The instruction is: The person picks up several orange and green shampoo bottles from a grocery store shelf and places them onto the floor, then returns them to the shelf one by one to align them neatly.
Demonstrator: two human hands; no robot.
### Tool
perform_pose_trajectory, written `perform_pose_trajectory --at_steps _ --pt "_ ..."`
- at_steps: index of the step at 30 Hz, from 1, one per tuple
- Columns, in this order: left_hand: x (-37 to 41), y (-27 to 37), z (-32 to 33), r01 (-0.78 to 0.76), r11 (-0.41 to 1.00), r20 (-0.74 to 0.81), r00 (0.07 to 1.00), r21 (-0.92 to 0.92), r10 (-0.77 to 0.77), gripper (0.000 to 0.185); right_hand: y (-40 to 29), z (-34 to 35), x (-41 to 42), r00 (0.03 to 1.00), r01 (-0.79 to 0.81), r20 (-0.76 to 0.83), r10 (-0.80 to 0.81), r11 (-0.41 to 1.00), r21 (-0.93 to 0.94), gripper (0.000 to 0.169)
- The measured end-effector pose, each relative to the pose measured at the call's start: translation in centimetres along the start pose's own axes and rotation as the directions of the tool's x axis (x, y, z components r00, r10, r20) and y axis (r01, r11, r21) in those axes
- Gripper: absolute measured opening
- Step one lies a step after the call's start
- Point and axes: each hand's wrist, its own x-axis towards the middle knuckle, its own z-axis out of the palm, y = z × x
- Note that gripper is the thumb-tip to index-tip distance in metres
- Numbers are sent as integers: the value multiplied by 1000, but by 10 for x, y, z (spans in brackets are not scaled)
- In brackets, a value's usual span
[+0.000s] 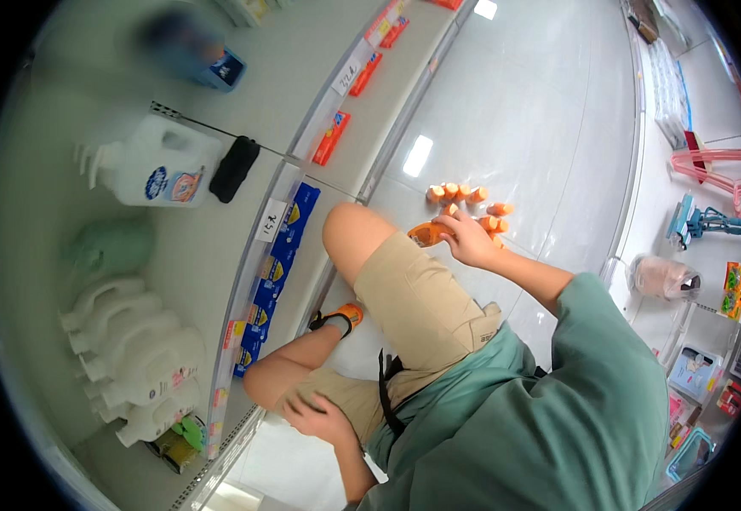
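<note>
My right hand (472, 239) is closed around an orange plastic bottle (428, 234), which is tilted just beyond my raised knee. Close beside that hand, several bottles with orange caps (463, 191) stand in a loose group on the glossy tiled floor; some are partly hidden behind my fingers. My left hand (319, 418) rests on my other thigh near the knee, slightly blurred, its fingers apart with nothing in them.
Left stands a shelf with white pump jugs (175, 163), white handled bottles (159, 364) and a black item (235, 169). Its lower level holds blue packs (278, 268) and red packs (332, 138). Another shelf on the right carries pink hangers (718, 156) and a wrapped roll (664, 278).
</note>
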Motion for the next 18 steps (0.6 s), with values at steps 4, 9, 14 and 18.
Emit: perform_pose_trajectory --at_steps 4,9,14,18 --pt "28 91 -14 -349 819 -76 932 -455 354 36 -76 -69 -18 943 208 -273 -192 978 30 28" --pt "54 226 -86 -784 492 -433 620 -379 654 55 -184 -147 -55 941 196 -334 -53 890 412 23" --pt "51 234 -146 -746 559 -684 619 -361 385 61 -275 -194 -99 956 278 -242 -164 767 578 21" --pt "42 206 -203 -794 445 -748 575 -414 332 53 -296 -204 -114 778 580 -273 -565 480 658 47"
